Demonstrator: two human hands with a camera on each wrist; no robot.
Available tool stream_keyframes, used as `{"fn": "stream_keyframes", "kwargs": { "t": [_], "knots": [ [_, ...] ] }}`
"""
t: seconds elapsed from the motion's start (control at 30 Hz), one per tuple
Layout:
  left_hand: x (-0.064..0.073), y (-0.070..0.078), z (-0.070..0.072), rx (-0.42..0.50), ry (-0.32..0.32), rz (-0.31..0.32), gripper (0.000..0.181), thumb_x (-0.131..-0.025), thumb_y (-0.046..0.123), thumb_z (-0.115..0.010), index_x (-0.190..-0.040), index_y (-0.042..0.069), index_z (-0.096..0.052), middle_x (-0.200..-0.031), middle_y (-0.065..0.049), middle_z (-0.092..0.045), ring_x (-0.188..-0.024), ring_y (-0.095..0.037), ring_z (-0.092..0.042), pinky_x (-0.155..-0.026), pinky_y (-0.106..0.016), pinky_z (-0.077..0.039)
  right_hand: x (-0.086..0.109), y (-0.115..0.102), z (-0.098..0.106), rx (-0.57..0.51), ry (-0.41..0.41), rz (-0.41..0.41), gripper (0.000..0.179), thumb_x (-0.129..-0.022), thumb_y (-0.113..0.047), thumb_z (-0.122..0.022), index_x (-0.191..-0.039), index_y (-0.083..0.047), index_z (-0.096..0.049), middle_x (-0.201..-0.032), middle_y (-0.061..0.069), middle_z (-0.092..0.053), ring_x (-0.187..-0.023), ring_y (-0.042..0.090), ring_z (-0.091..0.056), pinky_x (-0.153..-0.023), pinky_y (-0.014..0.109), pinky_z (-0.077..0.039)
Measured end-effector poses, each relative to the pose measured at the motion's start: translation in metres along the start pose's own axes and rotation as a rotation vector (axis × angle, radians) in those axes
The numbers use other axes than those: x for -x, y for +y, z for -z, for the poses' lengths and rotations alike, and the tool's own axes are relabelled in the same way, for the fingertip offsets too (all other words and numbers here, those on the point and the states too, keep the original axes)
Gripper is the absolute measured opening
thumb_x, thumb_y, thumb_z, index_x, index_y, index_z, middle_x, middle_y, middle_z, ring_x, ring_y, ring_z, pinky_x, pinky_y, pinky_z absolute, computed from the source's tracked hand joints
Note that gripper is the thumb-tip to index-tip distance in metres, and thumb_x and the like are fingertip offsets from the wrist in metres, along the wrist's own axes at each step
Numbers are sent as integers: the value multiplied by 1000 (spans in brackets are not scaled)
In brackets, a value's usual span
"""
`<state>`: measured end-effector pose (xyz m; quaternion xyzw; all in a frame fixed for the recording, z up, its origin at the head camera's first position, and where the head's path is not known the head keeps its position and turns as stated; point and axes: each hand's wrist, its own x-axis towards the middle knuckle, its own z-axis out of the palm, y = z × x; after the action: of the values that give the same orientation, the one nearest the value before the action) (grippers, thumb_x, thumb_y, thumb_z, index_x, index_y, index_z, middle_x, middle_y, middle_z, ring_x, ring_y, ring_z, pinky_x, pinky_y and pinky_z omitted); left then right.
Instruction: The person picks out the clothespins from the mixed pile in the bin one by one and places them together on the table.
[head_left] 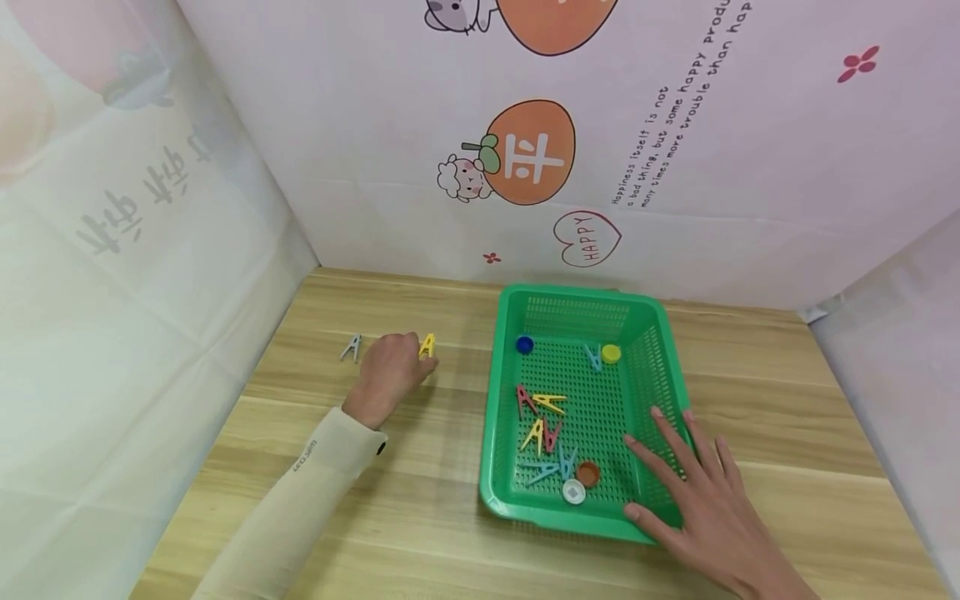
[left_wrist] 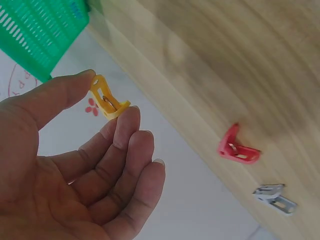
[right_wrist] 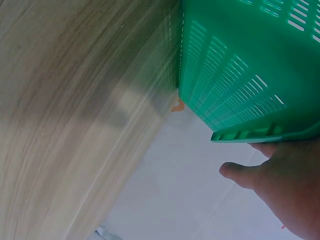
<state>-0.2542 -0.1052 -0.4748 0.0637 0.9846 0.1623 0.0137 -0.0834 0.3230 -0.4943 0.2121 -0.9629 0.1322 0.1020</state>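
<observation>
My left hand [head_left: 387,375] pinches a small yellow clothespin [left_wrist: 107,99] between thumb and fingertips, left of the green basket [head_left: 491,442]. On the table near that hand lie a grey clothespin [head_left: 352,347] and a red clothespin [left_wrist: 236,148]; the hand hides the red one in the head view. My right hand [head_left: 708,504] rests with spread fingers over the basket's right rim, near its front corner. Inside the basket are several red, yellow and blue clothespins, among them a yellow one [head_left: 550,402], plus several bottle caps, including a white cap [head_left: 574,492].
The basket stands on a wooden table [head_left: 420,517]. A white printed cloth [head_left: 360,125] rises behind the table, with more pale cloth along the left and right sides. A blue cap [head_left: 525,345] and a yellow cap [head_left: 611,354] lie toward the basket's far end.
</observation>
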Motion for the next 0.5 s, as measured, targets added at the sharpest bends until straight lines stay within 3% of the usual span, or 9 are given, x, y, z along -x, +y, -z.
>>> {"fn": "stream_keyframes", "kwargs": {
  "t": [0.5],
  "knots": [
    [-7,-11,-27,-25,14,59,41,-102,29,-78,-73,8,-58,-69,-5,-54,-65,-20,-47,-55,-30,-39,0,-1,-1,-1,-3,2,82,-93,-59,-78,-164,-31,-49,-183,8,-20,-171,41,-3,-132,73,6]
  ]
}}
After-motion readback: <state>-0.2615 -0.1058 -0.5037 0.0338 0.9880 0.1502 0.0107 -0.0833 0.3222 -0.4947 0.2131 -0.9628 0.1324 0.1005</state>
